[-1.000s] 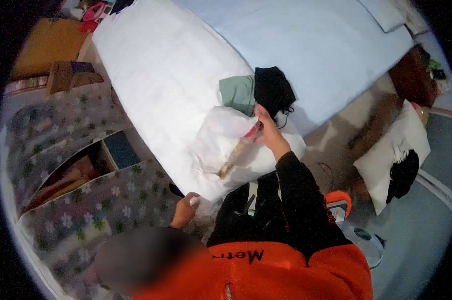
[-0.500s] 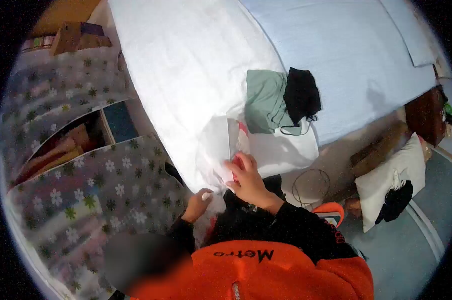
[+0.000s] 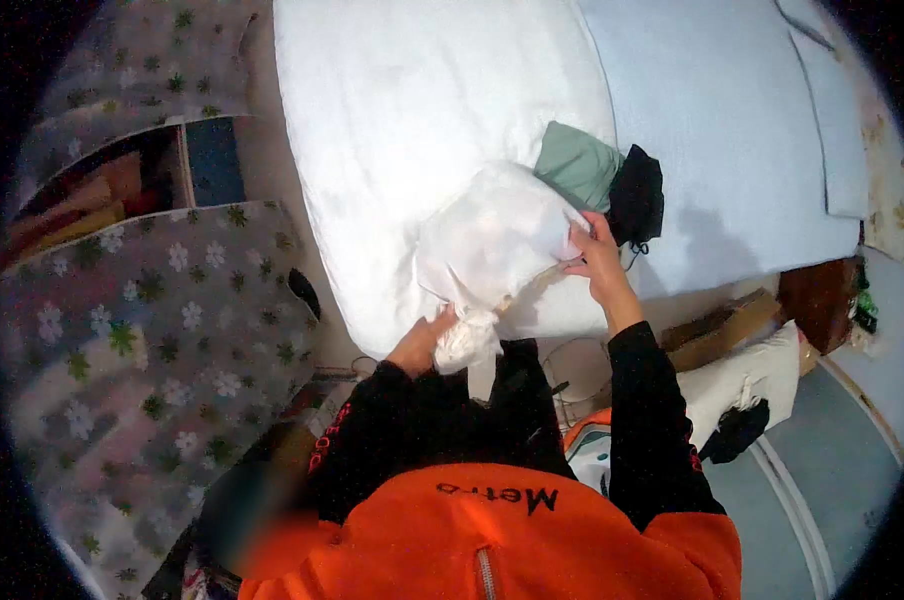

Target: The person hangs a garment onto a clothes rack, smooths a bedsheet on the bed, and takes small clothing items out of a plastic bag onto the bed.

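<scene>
A thin white cloth [image 3: 497,235] lies spread over the near end of the bed, with faint pinkish tones showing through it; whether it is a garment or a bag I cannot tell. My left hand [image 3: 424,343] is closed on its bunched, ruffled near end [image 3: 467,342]. At the cloth's right edge, my right hand [image 3: 602,262] pinches a corner between thumb and fingers. Just beyond that hand lie a folded green garment [image 3: 577,165] and a black drawstring garment [image 3: 637,195], the green one partly covered by the white cloth.
The bed has a white sheet [image 3: 372,130] and a light blue cover [image 3: 712,120]. A flower-patterned cover [image 3: 152,330] hangs over shelving on the left. To the lower right are a cream pillow [image 3: 752,385] with a black cloth [image 3: 737,430] on it and a cardboard piece [image 3: 722,330].
My right hand has moved right and away from me, spreading the white cloth toward the green garment. The left hand now grips a bunched end. The view has shifted, and the red patch no longer shows plainly.
</scene>
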`<state>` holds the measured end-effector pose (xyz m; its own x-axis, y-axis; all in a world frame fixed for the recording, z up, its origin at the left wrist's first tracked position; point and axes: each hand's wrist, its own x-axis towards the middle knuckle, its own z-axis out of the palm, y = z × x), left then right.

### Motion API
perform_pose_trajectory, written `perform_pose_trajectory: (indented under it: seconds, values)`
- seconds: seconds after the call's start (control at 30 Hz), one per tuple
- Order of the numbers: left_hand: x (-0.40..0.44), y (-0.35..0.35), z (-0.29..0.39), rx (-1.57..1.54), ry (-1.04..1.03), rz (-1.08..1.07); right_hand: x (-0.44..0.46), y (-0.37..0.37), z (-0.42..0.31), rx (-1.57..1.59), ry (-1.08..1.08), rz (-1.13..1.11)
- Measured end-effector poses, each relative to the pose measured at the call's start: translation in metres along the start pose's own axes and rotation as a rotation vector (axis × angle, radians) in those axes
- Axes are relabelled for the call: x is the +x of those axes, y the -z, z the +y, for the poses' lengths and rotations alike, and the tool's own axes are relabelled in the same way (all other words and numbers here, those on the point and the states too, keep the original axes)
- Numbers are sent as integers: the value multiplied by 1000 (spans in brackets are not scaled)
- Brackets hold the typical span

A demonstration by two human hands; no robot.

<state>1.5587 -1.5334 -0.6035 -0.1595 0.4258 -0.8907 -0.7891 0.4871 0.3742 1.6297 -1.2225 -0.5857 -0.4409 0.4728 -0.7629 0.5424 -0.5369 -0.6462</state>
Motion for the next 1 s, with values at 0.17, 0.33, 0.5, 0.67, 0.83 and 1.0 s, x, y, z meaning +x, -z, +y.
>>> perform_pose_trajectory:
  seconds: [0.17,0.33,0.5,0.67,0.83,1.0]
  values:
    - [4,6,30,103,-209,-105,9,-25,-3,-111,105,18]
    - [-32,3,69,-881,-111,-112,-10,-27,-29,-20,46,-38]
    - [-102,-32,111,-669,-144,-101,-31,-8,16,-109,6,-38]
    - [-64,-32,84,-446,-115,-13,-89,-39,8,18,180,-45]
    - [-75,-21,81,-56,-223,-17,-120,-79,23,-738,846,-60]
    - [-77,18,43,730,-470,118,-98,-78,19,-713,878,54]
